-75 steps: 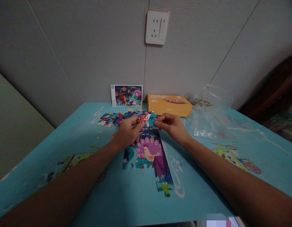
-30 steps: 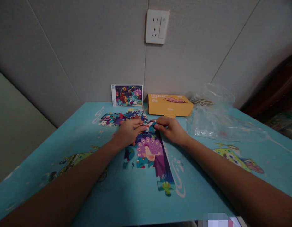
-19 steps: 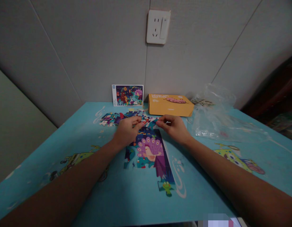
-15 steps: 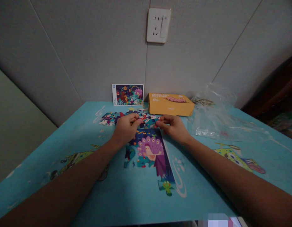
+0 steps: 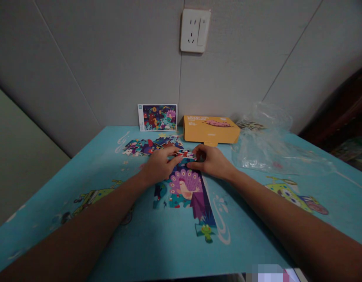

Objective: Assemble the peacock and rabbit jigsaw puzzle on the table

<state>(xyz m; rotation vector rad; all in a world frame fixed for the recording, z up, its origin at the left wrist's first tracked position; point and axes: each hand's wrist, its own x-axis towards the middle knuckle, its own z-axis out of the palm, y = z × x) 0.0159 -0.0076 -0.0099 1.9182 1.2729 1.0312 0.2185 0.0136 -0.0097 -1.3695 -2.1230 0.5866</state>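
Observation:
A partly joined jigsaw puzzle (image 5: 185,188) with a pink peacock lies on the blue tabletop in front of me; its top edge is partly hidden by my hands. My left hand (image 5: 162,164) and my right hand (image 5: 211,161) face each other just above that edge, thumbs and fingers bent inward. Between them they grip a small bunch of jigsaw pieces (image 5: 185,154), one hand at either side. Behind my left hand spreads a heap of loose jigsaw pieces (image 5: 139,147). A frog piece (image 5: 206,232) forms the joined part's lower right end.
Against the wall leans a picture card (image 5: 160,117) of the puzzle. Beside it stands a yellow box (image 5: 211,130). A crumpled clear plastic bag (image 5: 265,152) lies on the right of the blue table (image 5: 157,250). A white socket (image 5: 195,31) is on the wall.
Both hands have drawn slightly closer together, bringing a bunch of pieces from the heap's right side toward the joined puzzle's top edge. The yellow box's front flap now shows.

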